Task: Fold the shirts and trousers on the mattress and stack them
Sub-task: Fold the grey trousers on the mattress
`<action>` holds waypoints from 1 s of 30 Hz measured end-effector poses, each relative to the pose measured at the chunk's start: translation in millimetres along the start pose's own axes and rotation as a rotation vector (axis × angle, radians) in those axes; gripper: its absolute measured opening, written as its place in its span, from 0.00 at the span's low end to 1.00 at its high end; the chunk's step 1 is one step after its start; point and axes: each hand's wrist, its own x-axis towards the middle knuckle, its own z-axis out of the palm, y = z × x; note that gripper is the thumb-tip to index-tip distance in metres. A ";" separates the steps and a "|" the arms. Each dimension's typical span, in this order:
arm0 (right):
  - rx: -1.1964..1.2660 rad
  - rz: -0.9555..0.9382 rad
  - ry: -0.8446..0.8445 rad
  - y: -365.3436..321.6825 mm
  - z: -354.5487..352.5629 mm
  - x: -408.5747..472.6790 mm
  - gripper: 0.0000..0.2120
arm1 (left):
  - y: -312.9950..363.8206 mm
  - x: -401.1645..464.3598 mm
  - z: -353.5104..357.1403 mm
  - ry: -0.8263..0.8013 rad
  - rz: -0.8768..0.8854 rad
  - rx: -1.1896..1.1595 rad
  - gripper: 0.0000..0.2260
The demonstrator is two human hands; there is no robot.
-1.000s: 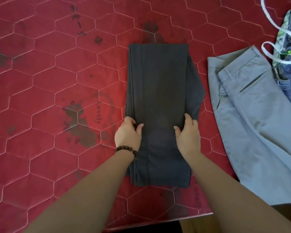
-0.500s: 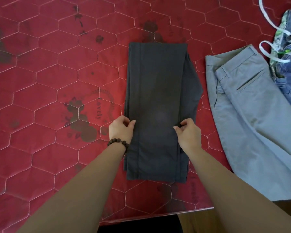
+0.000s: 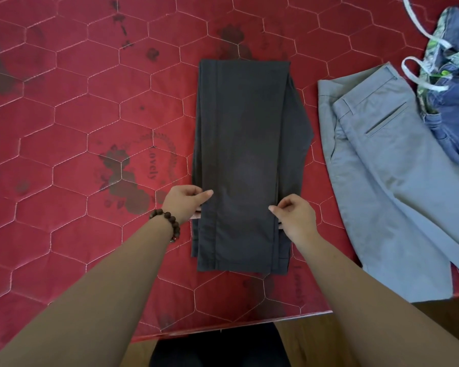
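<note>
The folded dark trousers (image 3: pixel 245 165) are laid on the red mattress (image 3: pixel 77 128) and pinched at opposite edges by the left hand (image 3: pixel 184 203) and right hand (image 3: pixel 296 217); fingers underneath are hidden. Right of them, grey trousers (image 3: pixel 387 194) are cut off.

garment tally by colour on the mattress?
Dark grey trousers: 1
Light grey trousers: 1
Blue denim garment: 1
Total: 3, with the denim cut off by the frame edge, so more may lie beyond it.

One red quilted mattress (image 3: pixel 64 123) bears three garments: one dark grey pair of trousers (image 3: pixel 247 160), one light grey pair (image 3: pixel 392 197) and one blue drawstring piece (image 3: pixel 453 102). Two hands show.
</note>
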 end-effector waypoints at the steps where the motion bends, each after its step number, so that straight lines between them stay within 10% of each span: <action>1: 0.016 0.002 0.018 0.9 -0.1 -1.0 0.10 | 0.2 -1.4 -1.6 -0.033 -0.027 -0.020 0.11; 13: 0.015 0.006 -0.011 2.9 0.1 -9.5 0.06 | -4.1 -7.7 2.1 -0.205 -0.336 -0.224 0.15; 30: -0.035 0.128 -0.117 2.4 -4.8 2.9 0.06 | -10.6 -9.0 3.8 -0.194 -0.298 -0.221 0.11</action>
